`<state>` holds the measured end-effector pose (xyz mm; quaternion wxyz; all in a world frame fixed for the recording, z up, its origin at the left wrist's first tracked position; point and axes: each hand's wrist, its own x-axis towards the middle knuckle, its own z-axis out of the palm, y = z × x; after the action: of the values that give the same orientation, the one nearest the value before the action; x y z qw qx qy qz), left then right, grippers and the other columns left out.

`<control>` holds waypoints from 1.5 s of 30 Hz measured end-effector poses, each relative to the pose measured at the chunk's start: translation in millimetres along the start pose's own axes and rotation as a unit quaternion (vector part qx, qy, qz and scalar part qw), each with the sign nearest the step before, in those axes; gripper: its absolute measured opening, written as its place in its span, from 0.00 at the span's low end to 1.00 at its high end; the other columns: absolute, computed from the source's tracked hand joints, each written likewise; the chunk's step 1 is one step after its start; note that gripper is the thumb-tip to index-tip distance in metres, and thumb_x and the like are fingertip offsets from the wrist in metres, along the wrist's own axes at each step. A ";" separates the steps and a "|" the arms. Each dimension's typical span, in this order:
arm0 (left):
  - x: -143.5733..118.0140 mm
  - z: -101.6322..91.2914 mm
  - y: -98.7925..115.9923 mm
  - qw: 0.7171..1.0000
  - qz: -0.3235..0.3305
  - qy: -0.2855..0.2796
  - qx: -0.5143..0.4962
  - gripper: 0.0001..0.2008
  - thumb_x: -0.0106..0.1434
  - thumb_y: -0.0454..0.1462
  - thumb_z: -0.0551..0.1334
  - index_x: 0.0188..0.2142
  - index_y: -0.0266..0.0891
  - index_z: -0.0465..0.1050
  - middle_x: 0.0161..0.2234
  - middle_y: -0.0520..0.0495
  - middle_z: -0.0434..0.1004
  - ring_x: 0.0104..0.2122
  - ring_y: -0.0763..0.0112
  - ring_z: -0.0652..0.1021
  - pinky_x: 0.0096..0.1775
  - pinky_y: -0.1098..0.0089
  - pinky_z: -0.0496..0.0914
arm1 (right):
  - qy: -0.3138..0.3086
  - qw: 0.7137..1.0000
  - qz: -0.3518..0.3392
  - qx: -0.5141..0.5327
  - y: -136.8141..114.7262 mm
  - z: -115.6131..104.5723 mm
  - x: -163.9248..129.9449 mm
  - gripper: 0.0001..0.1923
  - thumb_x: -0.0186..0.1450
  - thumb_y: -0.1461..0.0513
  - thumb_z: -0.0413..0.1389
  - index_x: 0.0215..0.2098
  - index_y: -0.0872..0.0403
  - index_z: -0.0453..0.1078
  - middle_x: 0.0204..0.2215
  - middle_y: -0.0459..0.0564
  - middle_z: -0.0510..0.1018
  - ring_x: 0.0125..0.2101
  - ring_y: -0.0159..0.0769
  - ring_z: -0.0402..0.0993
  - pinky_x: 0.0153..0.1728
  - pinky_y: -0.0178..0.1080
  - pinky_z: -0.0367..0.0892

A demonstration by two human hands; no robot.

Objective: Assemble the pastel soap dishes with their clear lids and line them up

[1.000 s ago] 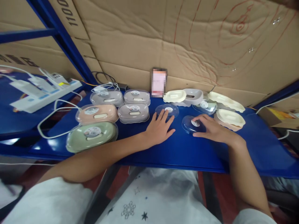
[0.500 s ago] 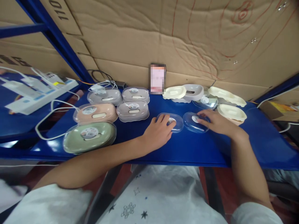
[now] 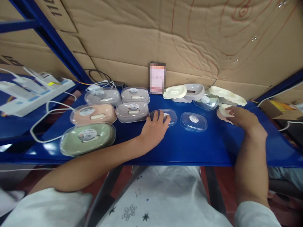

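Note:
My left hand curls its fingers over a clear plastic lid with a round label, which lies on the blue table. Its thumb is hard to make out. To its right lies a second labelled clear lid, untouched. At the right, my right hand closes on the near right part of a small stack of soap dishes, cream on top and pink beneath. The hand covers much of that stack. Behind the lids sit a cream soap dish and a grey soap dish.
Lidded soap dishes stand at the left: green, pink and several grey. A phone leans on the cardboard wall. Further left are a white power strip and cables. Another cream dish lies at the back right.
My right hand has left the right-hand clear lid and moved right to the cream and pink dishes. My left hand and its lid have shifted slightly left.

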<state>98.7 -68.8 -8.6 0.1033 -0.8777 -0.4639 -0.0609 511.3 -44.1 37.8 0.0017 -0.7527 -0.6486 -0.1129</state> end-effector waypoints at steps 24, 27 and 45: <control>-2.9 -11.4 4.9 0.980 0.135 0.087 -0.115 0.17 0.81 0.39 0.51 0.59 0.36 0.74 0.54 0.35 0.80 0.55 0.52 0.80 0.52 0.55 0.75 | 0.153 0.873 -0.396 0.239 -148.3 -9.7 -48.6 0.17 0.80 0.58 0.49 0.57 0.49 0.78 0.50 0.54 0.85 0.51 0.46 0.80 0.54 0.49 0.70; -7.4 -4.8 10.8 0.971 0.189 0.080 -0.122 0.18 0.78 0.50 0.59 0.49 0.37 0.76 0.51 0.37 0.80 0.56 0.49 0.79 0.51 0.55 0.75 | 0.227 0.912 -0.290 0.180 -137.1 -4.3 -21.5 0.21 0.79 0.57 0.48 0.65 0.52 0.72 0.63 0.59 0.78 0.62 0.53 0.73 0.61 0.55 0.64; -115.0 9.3 -28.5 0.952 0.049 0.074 -0.293 0.27 0.77 0.38 0.62 0.71 0.43 0.59 0.73 0.35 0.61 0.69 0.51 0.70 0.67 0.49 0.72 | 0.240 0.911 -0.297 0.155 -117.8 -36.5 -78.1 0.13 0.75 0.59 0.61 0.56 0.52 0.77 0.48 0.56 0.85 0.49 0.49 0.80 0.52 0.49 0.71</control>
<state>10.5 -143.2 -37.4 -0.1215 -0.8838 -0.3734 -0.2544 379.7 -107.1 43.0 0.2404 -0.4662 -0.8313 -0.1840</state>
